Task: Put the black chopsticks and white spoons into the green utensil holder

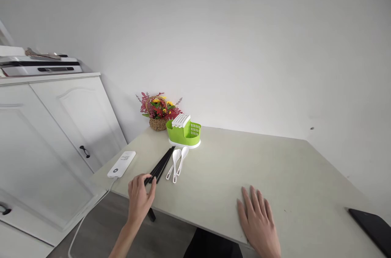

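My left hand (141, 197) is closed at the near ends of a bundle of black chopsticks (161, 163), its thumb and fingers on either side of them. The chopsticks lie slanting on the table, their far ends near the green holder. Just right of them lie white spoons (174, 165), bowls pointing away from me and handles partly crossing. Behind these stands a green utensil holder (180, 136) with a white slotted top and a white base. My right hand (258, 219) rests flat on the table, open, fingers stretched forward.
A pale table (226, 160) runs along the wall. A basket of artificial flowers (158, 123) stands behind the holder. To the left lies a white power bank (121, 163) with a cable hanging off the edge. A dark phone-like slab (371, 225) lies far right. White cabinets (82, 127) stand left.
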Available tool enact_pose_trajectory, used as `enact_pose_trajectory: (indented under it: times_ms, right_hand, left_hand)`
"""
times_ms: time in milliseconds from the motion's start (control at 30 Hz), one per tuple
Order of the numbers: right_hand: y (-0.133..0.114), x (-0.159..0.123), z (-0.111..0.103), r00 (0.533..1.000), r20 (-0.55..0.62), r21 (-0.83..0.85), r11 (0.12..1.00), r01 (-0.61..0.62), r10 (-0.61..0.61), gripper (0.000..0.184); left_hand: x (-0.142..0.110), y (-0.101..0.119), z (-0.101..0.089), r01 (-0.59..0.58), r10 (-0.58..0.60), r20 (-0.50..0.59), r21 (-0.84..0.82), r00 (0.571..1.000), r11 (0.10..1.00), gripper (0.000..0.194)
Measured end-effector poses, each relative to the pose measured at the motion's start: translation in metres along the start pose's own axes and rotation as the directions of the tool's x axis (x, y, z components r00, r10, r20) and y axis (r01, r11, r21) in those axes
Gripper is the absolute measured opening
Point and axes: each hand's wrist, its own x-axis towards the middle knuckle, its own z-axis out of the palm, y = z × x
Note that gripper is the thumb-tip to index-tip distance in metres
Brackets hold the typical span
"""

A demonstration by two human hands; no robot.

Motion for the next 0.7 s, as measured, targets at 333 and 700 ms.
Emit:
enact_pose_trajectory:
  times_ms: [333, 700]
  right_hand:
    - [0.003, -0.002, -0.003, 0.999, 0.02, 0.042, 0.999, 0.028, -0.029, 0.065]
    - [0.004, -0.001, -0.01, 0.996, 0.013, 0.06, 0.995, 0.085, -0.085, 0.065]
  left_hand:
    - [0.003, -0.029, 0.025, 0.08, -0.11, 0.169, 0.177, 0.979, 0.981, 0.065]
    - [0.062, -0.017, 0.029, -0.105, -0.061, 0.369, 0.413, 0.927, 0.905, 0.036]
